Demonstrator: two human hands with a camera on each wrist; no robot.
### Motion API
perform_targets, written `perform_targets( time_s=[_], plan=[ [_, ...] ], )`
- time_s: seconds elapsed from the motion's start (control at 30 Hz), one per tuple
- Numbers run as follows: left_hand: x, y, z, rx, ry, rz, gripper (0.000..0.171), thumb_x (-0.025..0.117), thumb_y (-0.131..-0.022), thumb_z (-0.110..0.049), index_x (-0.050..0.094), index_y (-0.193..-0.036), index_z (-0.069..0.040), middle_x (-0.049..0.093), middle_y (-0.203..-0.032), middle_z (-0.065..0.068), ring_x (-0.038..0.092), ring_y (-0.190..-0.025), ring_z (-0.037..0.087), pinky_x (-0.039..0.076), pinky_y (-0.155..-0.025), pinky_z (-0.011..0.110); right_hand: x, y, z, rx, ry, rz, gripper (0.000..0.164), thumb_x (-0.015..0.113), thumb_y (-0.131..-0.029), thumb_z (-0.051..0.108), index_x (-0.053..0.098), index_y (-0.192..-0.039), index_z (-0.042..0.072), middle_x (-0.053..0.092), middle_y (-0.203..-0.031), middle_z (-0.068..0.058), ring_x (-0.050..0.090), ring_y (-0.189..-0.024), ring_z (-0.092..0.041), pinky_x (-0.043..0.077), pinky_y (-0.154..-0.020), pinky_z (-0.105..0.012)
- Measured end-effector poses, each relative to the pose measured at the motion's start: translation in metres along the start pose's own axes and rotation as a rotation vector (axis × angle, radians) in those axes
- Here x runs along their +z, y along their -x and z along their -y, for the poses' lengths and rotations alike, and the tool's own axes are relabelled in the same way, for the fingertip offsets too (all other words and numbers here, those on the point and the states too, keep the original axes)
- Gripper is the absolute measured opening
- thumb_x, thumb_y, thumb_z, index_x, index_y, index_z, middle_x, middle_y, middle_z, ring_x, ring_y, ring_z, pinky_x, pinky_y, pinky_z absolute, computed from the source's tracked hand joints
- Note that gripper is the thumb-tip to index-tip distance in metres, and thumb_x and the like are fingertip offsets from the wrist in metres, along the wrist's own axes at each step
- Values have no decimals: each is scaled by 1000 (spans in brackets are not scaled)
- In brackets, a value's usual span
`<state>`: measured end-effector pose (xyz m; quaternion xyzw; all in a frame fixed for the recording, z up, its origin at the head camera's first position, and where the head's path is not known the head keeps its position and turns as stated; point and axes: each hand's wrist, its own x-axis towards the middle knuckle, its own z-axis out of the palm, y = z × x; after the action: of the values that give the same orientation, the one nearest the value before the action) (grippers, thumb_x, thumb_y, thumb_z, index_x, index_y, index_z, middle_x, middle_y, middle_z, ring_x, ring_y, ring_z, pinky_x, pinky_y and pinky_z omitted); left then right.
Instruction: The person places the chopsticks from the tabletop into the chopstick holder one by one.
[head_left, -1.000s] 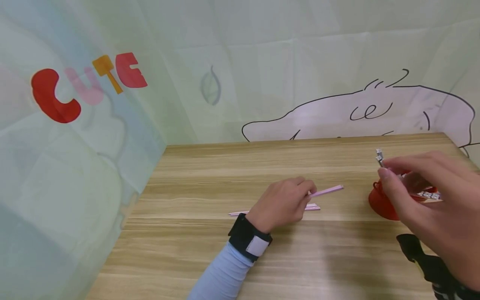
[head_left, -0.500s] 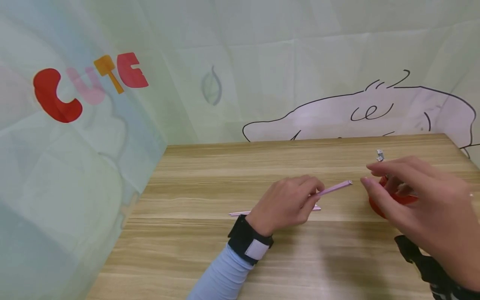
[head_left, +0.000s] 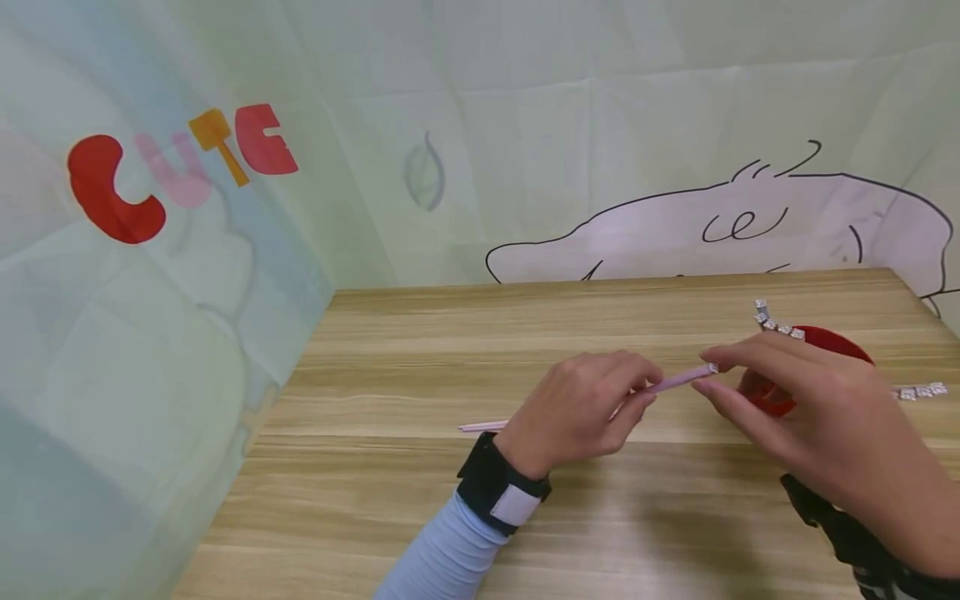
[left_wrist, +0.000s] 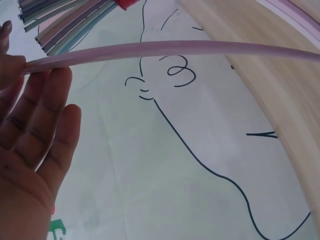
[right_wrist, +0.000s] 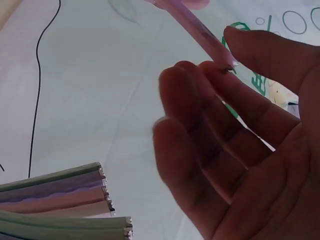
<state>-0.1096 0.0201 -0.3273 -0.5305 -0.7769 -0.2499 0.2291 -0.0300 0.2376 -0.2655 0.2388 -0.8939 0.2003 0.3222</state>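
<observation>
My left hand (head_left: 577, 408) pinches a long, thin pink straw-like stick (head_left: 682, 380) between thumb and fingers, above the table. Its silvery, jagged end lies in the gap between the thumb and index finger of my right hand (head_left: 832, 417). In the right wrist view that thumb (right_wrist: 265, 55) stands apart from the stick's tip. Behind the right hand sits a red container (head_left: 832, 340), mostly hidden. From it stick out bundles of pastel sticks (left_wrist: 85, 30) with similar jagged ends. Other pink sticks (head_left: 482, 426) lie on the table, partly under the left hand.
The wooden table (head_left: 420, 350) ends at a pale cloth backdrop (head_left: 525, 150) with line drawings and the letters CUTE on its left side. More silvery stick ends (head_left: 922, 392) show to the right of the right hand.
My left hand has lifted the pink stick slightly and moved it right. My right hand has left the silvery ends at the container and come left to the stick's tip.
</observation>
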Motion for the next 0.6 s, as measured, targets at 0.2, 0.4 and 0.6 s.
perform_targets(
  time_s=[0.2,0.4,0.6],
  plan=[
    [-1,-2,-1,24,-36,-3,13,62,-98,-15,68,-108,-8,64,-87,-6,52,-72,0,40,-66,9,-2,-1,0,-26,-70,6,57,48,-97,64,74,-97,13,67,-82,10,55,-65,-2,48,-62,-12],
    [-1,-1,-2,2,-20,14,14,63,-98,-16,68,-109,-9,67,-91,-5,56,-74,1,42,-66,11,-6,4,-3,17,-135,-60,23,78,-90,31,75,-103,11,70,-87,4,58,-69,2,48,-70,-8],
    [0,0,1,-33,13,14,15,66,-95,-12,68,-109,-7,70,-90,-2,61,-73,6,46,-66,15,-15,14,-7,120,-172,-120,46,82,-79,-6,70,-121,6,74,-102,-6,63,-81,4,46,-77,-6]
  ],
)
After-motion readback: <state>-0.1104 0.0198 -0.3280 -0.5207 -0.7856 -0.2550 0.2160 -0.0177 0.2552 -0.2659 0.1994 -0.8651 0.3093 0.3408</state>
